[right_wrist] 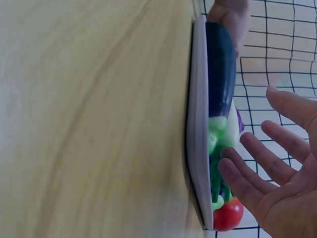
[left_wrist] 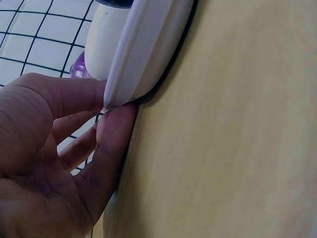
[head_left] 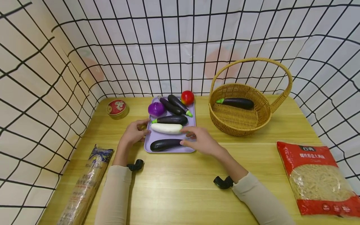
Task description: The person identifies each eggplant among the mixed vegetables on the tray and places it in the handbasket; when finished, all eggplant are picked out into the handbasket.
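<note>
With left hand (head_left: 135, 131), pinching the left side of the light purple tray (head_left: 191, 122) between thumb and finger, most likely to keep it from sliding. With right hand (head_left: 203, 140), gripping nothing visible: fingers spread wide, reaching in over the tray's right edge, maybe to be close to the eggplants' green stem ends, handy to grab.

Right by those fingertips, the right end of the white eggplant (head_left: 166, 128). By the thumb, the right end of the front black eggplant (head_left: 165, 145), down near the tray's front edge. Hard to tell from these views whether touching or only just beside.

Just behind the white eggplant, another black eggplant (head_left: 172, 119), with green tip to the left. Farther back, a purple onion (head_left: 156, 109), two dark eggplants (head_left: 170, 107) side by side, and a red fruit (head_left: 187, 97) at the back right corner. Kept together by the tray, probably with the raised rim to stop any rolling off.

Off to the right, standing apart from the tray, a wicker basket (head_left: 242, 131) with one lone eggplant (head_left: 237, 103) lying inside. Set, by the look of it, within easy reach of the right hand.
</note>
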Available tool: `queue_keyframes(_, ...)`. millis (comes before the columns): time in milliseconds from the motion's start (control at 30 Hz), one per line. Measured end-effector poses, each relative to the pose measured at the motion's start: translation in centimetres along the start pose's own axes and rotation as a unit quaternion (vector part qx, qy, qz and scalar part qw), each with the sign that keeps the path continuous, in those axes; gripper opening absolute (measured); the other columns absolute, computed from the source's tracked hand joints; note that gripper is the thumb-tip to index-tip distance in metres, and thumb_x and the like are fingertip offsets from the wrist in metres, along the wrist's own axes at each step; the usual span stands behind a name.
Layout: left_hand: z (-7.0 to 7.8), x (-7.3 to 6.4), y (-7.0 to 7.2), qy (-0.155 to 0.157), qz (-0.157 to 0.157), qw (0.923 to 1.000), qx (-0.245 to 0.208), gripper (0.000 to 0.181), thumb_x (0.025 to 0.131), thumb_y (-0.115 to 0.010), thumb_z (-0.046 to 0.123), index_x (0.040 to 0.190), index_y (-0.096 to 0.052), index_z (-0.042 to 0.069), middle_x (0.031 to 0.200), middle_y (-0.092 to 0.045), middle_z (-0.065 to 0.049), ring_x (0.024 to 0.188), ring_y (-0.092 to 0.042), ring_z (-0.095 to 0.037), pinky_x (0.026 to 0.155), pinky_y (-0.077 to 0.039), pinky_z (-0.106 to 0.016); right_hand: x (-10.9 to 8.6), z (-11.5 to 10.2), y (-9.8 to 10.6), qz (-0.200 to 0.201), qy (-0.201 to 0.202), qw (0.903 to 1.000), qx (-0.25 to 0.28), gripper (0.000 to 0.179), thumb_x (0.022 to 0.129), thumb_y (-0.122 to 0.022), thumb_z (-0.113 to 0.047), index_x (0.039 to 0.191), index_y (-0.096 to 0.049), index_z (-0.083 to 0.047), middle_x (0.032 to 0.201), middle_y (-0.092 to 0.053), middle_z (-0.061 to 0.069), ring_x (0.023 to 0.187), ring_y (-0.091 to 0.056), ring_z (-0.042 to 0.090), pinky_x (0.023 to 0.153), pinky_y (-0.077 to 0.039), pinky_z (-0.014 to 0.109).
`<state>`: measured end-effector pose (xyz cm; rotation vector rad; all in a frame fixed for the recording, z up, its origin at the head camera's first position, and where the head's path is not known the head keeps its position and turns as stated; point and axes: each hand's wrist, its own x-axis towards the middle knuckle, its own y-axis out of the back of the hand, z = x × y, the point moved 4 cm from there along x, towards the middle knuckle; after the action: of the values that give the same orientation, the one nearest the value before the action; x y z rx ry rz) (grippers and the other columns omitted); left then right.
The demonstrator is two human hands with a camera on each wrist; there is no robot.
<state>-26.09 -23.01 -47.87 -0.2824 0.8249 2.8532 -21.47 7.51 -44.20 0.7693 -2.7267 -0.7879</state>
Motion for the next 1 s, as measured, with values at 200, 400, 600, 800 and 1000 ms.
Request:
queue_keyframes(200, 0.0, 0.0, 0.0, 0.006, 0.002, 1.0, 0.0, 0.06, 0.095, -0.072, 0.009, 0.152, -0.054, 0.021, 0.153, -0.052, -0.02, 0.086, -0.068, -0.025, 0.067, -0.064, -0.033, 0.3, 0.0, -1.1, -0.031, 0.003, 0.9991, -0.03, 0.052, 0.095, -0.076, -0.028, 0.14, -0.062, -0.009, 0.138, -0.066, 0.014, 0.125, -0.064, 0.032, 0.109, -0.052, 0.046)
queue_keyframes(400, 0.1, 0.1, 0.0, 0.005, -0.001, 1.0, -0.002, 0.061, 0.095, -0.072, 0.01, 0.152, -0.053, 0.022, 0.152, -0.052, -0.02, 0.086, -0.069, -0.025, 0.068, -0.065, -0.034, 0.5, -0.1, -1.9, -0.054, 0.01, 0.9957, -0.074, 0.053, 0.097, -0.073, -0.029, 0.146, -0.059, -0.012, 0.142, -0.064, 0.008, 0.128, -0.062, 0.029, 0.111, -0.05, 0.046)
queue_keyframes(600, 0.2, 0.0, 0.0, 0.003, -0.003, 1.0, -0.001, 0.06, 0.095, -0.072, 0.01, 0.152, -0.054, 0.022, 0.151, -0.053, -0.02, 0.086, -0.068, -0.025, 0.068, -0.065, -0.035, 0.7, -0.1, -2.6, -0.066, 0.009, 0.9922, -0.106, 0.051, 0.098, -0.072, -0.025, 0.146, -0.059, -0.017, 0.144, -0.063, 0.003, 0.131, -0.059, 0.026, 0.114, -0.047, 0.045)
queue_keyframes(800, 0.2, -0.1, 0.1, 0.006, -0.003, 1.0, 0.001, 0.06, 0.096, -0.072, 0.01, 0.152, -0.053, 0.022, 0.15, -0.054, -0.02, 0.087, -0.067, -0.025, 0.069, -0.065, -0.034, 0.7, 0.0, -3.0, -0.08, -0.001, 0.9908, -0.109, 0.048, 0.097, -0.07, -0.016, 0.145, -0.061, -0.018, 0.145, -0.062, 0.005, 0.133, -0.056, 0.027, 0.115, -0.045, 0.047)
queue_keyframes(1000, 0.2, -0.2, 0.0, 0.004, 0.0, 1.0, 0.004, 0.06, 0.096, -0.072, 0.011, 0.152, -0.054, 0.022, 0.148, -0.056, -0.019, 0.086, -0.067, -0.025, 0.068, -0.064, -0.033, 0.5, -0.3, -2.9, -0.076, -0.009, 0.991, -0.11, 0.045, 0.099, -0.067, -0.015, 0.144, -0.062, -0.02, 0.143, -0.063, 0.005, 0.128, -0.057, 0.026, 0.112, -0.047, 0.047)
